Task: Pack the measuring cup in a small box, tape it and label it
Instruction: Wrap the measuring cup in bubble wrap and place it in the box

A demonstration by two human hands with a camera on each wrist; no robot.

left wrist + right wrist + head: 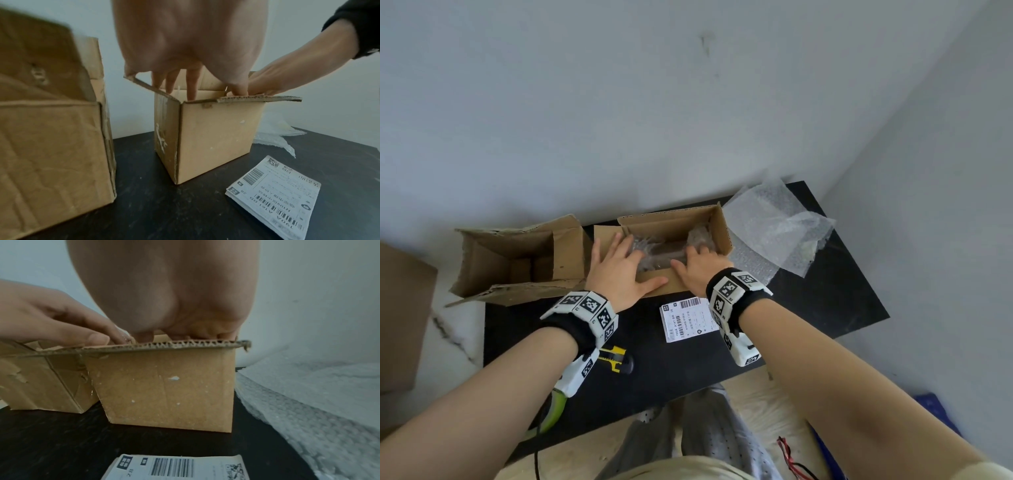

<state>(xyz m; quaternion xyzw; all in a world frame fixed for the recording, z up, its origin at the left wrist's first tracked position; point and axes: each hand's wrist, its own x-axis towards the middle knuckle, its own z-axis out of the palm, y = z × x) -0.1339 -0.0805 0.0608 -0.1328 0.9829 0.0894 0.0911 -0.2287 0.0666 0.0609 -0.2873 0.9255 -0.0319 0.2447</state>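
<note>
Hands press bubble-wrapped measuring cup [666, 251] down into small box [681, 222] near table's far edge: left hand [619, 270] spread flat, right hand [700, 269] fingers straight, seating padding so flaps can close.

Pale grey walls [619, 102] (one scuffed), black table [825, 301], possibly marble floor [455, 329]

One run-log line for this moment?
stage: packing | small box: open, bubble-wrapped bundle inside | left hand, right hand: pressing bundle | tape: none visible | label stack: unused
</note>
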